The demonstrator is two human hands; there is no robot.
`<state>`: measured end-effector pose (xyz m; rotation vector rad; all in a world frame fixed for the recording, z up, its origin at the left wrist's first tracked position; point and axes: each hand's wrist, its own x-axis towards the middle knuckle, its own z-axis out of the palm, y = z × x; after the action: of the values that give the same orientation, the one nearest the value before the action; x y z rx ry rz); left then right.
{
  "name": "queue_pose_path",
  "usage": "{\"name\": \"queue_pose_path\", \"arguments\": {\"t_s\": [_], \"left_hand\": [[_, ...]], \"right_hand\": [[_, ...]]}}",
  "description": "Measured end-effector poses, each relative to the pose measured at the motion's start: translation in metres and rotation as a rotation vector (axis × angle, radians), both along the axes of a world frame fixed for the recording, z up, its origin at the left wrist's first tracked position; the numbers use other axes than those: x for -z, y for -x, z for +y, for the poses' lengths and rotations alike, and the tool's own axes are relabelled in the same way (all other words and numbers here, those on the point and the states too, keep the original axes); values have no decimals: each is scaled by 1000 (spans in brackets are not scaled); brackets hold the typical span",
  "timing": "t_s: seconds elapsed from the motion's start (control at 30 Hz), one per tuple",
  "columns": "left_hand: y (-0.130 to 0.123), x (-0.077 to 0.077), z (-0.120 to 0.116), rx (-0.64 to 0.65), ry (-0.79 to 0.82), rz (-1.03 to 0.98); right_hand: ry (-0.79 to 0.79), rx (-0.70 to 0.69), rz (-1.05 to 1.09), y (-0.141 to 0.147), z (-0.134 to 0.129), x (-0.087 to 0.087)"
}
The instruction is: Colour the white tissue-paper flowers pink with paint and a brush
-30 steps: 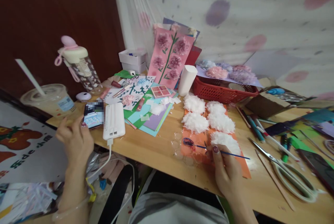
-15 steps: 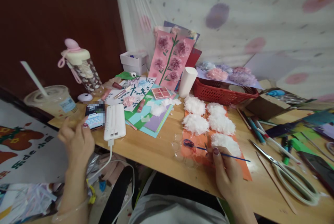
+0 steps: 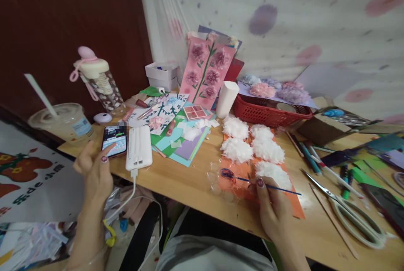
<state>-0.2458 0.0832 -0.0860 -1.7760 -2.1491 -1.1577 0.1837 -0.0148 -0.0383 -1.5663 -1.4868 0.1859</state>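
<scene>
1. The loaded-looking brush [image 3: 285, 190] could mark the white paper flowers [image 3: 269, 149] or the orange card [image 3: 298, 207]; a careless turn of the right wrist would cause it.
2. The clear palette [image 3: 214, 189], partly over the card's near left corner, might slide or tip if the brush catches its rim.
3. The drink cup [image 3: 67, 123], just left of the phone [image 3: 115, 141], could be knocked by a wide sweep of the left hand.
4. The right hand [image 3: 274, 201] pinches the brush mid-handle, its bristle end at the palette's middle, pointing left.
5. The left hand [image 3: 96, 176], well apart from the right, grips nothing; fingers loosely spread, one reaches over the phone's screen. Whether it touches cannot be told.
</scene>
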Motion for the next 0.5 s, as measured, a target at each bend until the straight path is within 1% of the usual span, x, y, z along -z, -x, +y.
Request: {"name": "queue_pose_path", "arguments": {"t_s": [0.13, 0.23, 0.37, 0.43, 0.5], "left_hand": [[-3, 3, 2, 62, -59, 26], [-9, 1, 3, 67, -65, 50], [-10, -10, 5, 4, -47, -11], [-7, -18, 9, -25, -32, -41], [-2, -25, 16, -26, -14, -52]], "right_hand": [[18, 14, 10, 0, -1, 0], [19, 22, 16, 1, -2, 1], [13, 27, 21, 2, -1, 0], [20, 25, 30, 2, -1, -1], [23, 24, 33, 3, -2, -1]]}}
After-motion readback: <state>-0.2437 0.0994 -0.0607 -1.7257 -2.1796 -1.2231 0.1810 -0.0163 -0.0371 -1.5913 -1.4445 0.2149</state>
